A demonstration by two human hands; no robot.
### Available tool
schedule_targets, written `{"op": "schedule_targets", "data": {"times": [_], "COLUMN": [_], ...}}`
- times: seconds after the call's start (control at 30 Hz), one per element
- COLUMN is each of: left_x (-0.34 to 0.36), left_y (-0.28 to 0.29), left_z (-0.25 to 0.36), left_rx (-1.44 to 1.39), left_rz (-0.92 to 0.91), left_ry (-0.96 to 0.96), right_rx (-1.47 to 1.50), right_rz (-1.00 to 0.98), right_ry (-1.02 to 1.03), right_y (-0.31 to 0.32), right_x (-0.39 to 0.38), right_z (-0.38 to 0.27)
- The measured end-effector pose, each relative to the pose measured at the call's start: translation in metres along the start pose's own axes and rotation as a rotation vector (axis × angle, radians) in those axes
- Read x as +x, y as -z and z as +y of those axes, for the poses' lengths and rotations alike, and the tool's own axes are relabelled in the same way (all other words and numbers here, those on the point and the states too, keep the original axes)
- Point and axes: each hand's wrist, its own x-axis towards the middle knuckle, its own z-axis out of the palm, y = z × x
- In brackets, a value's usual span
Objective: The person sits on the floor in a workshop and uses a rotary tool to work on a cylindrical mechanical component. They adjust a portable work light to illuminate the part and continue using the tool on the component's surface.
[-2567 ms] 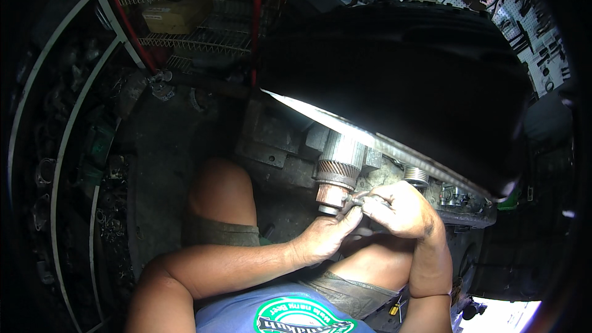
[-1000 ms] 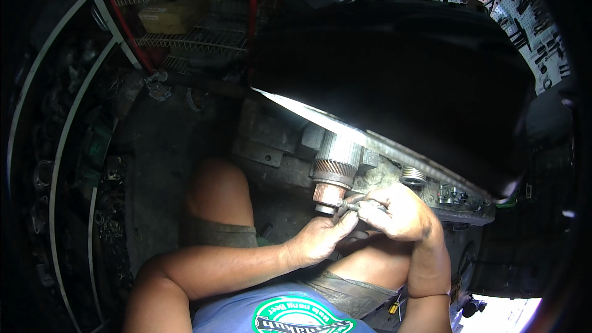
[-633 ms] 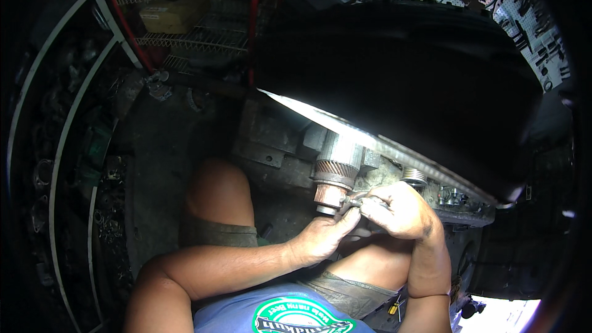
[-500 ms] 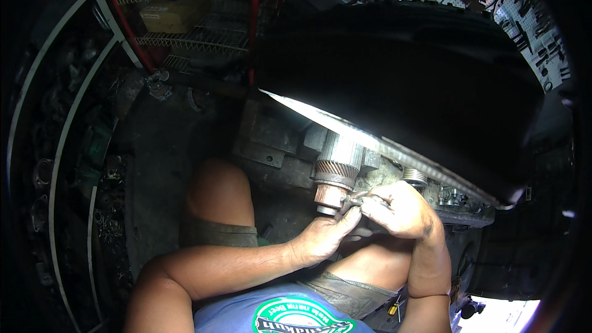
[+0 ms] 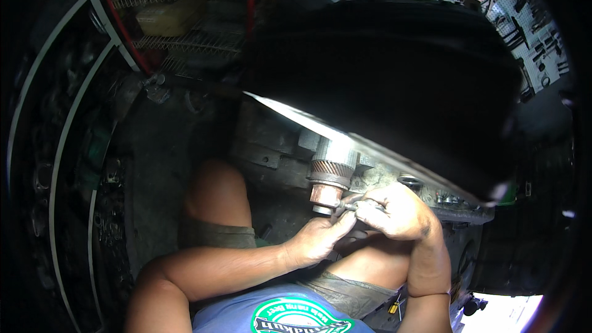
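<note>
Dim workshop clutter rings the scene: a wire shelf (image 5: pixel 185 18) with a yellowish box (image 5: pixel 165 17) at upper left, a pegboard (image 5: pixel 524 18) hung with tools at upper right, and curved white-edged racks (image 5: pixel 37 123) running down the left side. Across the middle sits a big dark rounded housing (image 5: pixel 394 86), its lower edge lit by a bright strip, resting on a grimy metal casting (image 5: pixel 277 148).

From that casting a splined metal shaft (image 5: pixel 330 176) juts toward the person — ribbed near the top, copper-coloured at its lower end. Just beside that lower end, both hands meet. The right hand (image 5: pixel 398 211) is curled closed around a thin metal tool (image 5: pixel 346 206), whose tip points at the shaft's end. The left hand (image 5: pixel 320 237) comes up from below, its fingers (image 5: pixel 344 221) pinched onto the same tool from the underside, touching the right hand.

Bare knees (image 5: pixel 216 188) and grey-green shorts (image 5: pixel 213 234) lie under the forearms; a blue shirt (image 5: pixel 277 311) fills the lower edge.
</note>
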Motion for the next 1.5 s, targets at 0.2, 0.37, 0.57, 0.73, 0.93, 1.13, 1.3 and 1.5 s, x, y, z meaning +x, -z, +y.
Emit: {"op": "schedule_targets", "data": {"times": [0.2, 0.37, 0.57, 0.73, 0.93, 1.13, 1.3, 1.5], "left_x": [-0.005, -0.009, -0.012, -0.021, -0.034, -0.037, -0.041, -0.030], "left_y": [-0.009, -0.025, -0.073, -0.135, -0.135, -0.110, -0.096, -0.097], "left_z": [0.001, -0.002, -0.002, -0.025, -0.058, -0.076, -0.092, -0.104], "left_rx": [0.242, 0.609, 1.020, 1.249, 0.955, 0.855, 0.795, 0.665], "left_rz": [-0.154, -0.247, -0.332, -0.398, -0.595, -0.600, -0.580, -0.691], "left_ry": [-0.231, -0.361, -0.585, -0.727, 0.025, 0.241, 0.266, 0.436], "right_rx": [0.049, 0.129, 0.100, 0.558, 1.178, 1.379, 1.399, 1.196], "right_rz": [0.270, 0.933, 1.660, 1.579, 1.194, 0.954, 1.031, 0.878], "right_ry": [0.150, 0.351, 0.328, 0.201, 0.216, 0.312, 0.219, 0.372], "right_y": [0.023, 0.030, 0.012, -0.054, -0.122, -0.147, -0.167, -0.170], "right_x": [-0.038, -0.110, -0.194, -0.227, -0.219, -0.225, -0.249, -0.267], "right_z": [-0.006, -0.005, -0.020, -0.046, -0.020, 0.007, 0.024, 0.012]}}
